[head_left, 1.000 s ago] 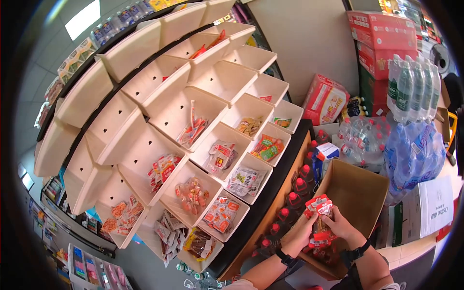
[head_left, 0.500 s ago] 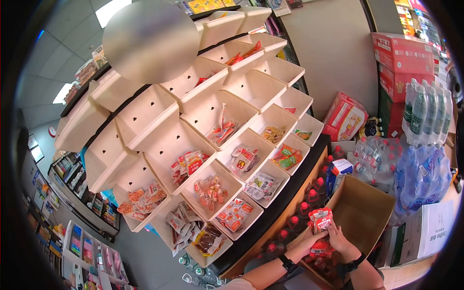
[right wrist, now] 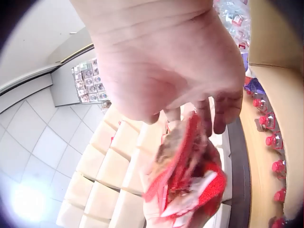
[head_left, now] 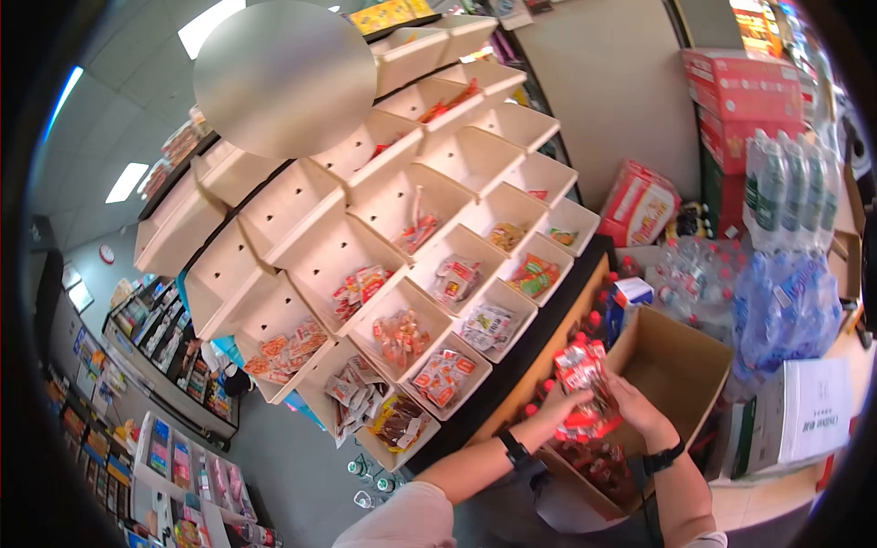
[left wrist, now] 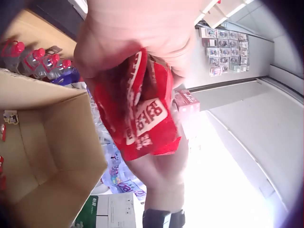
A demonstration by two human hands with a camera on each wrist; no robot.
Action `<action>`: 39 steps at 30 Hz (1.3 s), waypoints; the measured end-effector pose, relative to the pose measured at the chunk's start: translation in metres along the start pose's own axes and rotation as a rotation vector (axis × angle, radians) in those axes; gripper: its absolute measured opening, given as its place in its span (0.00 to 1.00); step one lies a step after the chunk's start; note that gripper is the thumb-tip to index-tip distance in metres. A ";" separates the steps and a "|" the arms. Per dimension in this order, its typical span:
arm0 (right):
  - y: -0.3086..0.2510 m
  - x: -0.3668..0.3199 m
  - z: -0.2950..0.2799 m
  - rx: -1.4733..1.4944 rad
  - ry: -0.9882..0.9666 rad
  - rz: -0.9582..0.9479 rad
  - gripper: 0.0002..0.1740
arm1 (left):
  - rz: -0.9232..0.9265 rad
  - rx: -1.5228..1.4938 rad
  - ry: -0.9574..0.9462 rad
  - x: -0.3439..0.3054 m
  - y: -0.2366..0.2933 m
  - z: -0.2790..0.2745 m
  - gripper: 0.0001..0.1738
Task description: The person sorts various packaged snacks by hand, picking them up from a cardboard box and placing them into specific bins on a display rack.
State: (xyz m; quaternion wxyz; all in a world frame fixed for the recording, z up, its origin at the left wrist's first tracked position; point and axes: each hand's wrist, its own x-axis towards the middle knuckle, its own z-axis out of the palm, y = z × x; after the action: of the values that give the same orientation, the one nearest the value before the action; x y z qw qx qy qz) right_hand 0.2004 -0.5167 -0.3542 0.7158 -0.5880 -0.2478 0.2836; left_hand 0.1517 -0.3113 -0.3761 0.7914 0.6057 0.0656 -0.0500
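A bunch of red snack packets (head_left: 585,391) with white lettering is held over the front of an open cardboard box (head_left: 683,342). My left hand (head_left: 559,411) grips the bunch from the left side, and in the left wrist view the red packets (left wrist: 149,118) stick out below its palm. On the other side is my right hand (head_left: 637,406), its fingers extended along the bunch. The right wrist view shows these loose fingers (right wrist: 222,114) right at the upper edge of the packets (right wrist: 187,175). More reddish packets (head_left: 598,466) lie in the box's near end.
A tiered rack of cream bins (head_left: 406,320) rises on the left, several of them holding packaged snacks. Red-capped bottles (right wrist: 273,141) line the rack's base. Right of the box stand blue-wrapped bottles (head_left: 786,306) and a white carton (head_left: 808,411). Red cartons (head_left: 744,87) are stacked behind.
The packets have been lifted a little up and left, away from the box's near end. My right fingers have loosened from their top. The head view has shifted.
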 end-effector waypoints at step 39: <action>0.017 -0.002 -0.037 -0.337 0.268 0.120 0.20 | 0.016 1.628 1.066 0.364 0.466 -0.182 0.47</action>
State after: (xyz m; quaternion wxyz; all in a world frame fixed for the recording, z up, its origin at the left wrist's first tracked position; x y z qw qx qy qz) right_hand 0.2225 -0.5412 -0.3772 0.6160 -0.7453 -0.1591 0.1996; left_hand 0.5767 -0.0141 -0.0388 -0.0028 0.9112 0.3567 0.2060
